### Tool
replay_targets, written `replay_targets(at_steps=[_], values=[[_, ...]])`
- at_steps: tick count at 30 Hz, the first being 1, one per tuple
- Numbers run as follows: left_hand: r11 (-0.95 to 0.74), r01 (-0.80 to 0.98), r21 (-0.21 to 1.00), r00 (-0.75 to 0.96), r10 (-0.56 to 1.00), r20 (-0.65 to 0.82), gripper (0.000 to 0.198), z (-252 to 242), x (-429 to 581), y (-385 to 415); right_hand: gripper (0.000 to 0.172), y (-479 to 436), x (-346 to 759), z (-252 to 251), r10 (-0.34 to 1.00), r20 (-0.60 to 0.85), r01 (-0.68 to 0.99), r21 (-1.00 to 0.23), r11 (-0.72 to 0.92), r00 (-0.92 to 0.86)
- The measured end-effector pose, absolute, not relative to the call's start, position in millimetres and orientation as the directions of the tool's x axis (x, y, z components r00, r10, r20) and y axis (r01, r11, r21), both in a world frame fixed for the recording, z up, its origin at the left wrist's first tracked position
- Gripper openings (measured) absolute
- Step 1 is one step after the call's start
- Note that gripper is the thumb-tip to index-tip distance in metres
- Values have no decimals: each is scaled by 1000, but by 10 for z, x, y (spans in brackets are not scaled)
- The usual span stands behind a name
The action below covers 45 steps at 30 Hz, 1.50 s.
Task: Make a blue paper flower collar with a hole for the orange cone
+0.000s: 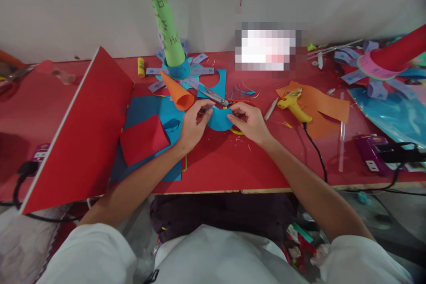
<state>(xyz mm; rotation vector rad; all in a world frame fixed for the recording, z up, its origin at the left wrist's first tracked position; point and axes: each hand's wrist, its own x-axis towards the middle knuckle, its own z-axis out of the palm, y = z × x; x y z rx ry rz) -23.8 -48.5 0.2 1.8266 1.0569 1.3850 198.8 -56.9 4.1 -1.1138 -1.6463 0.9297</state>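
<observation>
A curved piece of blue paper (219, 120) is stretched between my two hands above the red table. My left hand (195, 123) pinches its left end between thumb and fingers. At its right end, my right hand (248, 120) pinches the paper the same way. Just behind the paper lie scissors (214, 96); their handles are partly hidden by the paper and my right hand. An orange paper cone (181, 96) rests close to my left hand. Left of that hand, a rolled red paper piece (144, 140) lies on blue sheets (141, 108).
A yellow glue gun (294, 104) lies on orange paper (329, 106) to the right, its cord running over the table edge. A green paper tube (166, 22) stands at the back. An upright red board (89, 133) forms a wall on the left. A purple power strip (372, 153) sits far right.
</observation>
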Motion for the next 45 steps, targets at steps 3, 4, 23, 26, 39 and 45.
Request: replay_targets(at_steps=[3, 4, 23, 26, 39, 45], values=[[-536, 274, 798, 149, 844, 516, 35, 49, -264, -469, 25, -595, 1980, 69, 943, 276, 304, -896, 322, -186], [-556, 289, 780, 158, 831, 533, 35, 61, -269, -469, 25, -605, 1976, 84, 940, 283, 316, -889, 331, -189], [-319, 35, 947, 143, 939, 312, 51, -161, -81, -532, 38, -637, 1863, 119, 956, 249, 234, -931, 280, -152], [-320, 82, 944, 116, 944, 310, 50, -176, -85, -554, 37, -625, 1881, 121, 947, 276, 284, -906, 313, -162], [-488, 292, 823, 283, 866, 412, 58, 575, -197, -75, 47, -521, 2172, 111, 951, 177, 939, -190, 285, -253], [-639, 325, 698, 399, 761, 511, 57, 1162, -104, 220, 51, -467, 2188, 33, 952, 159, 922, -252, 294, -261]])
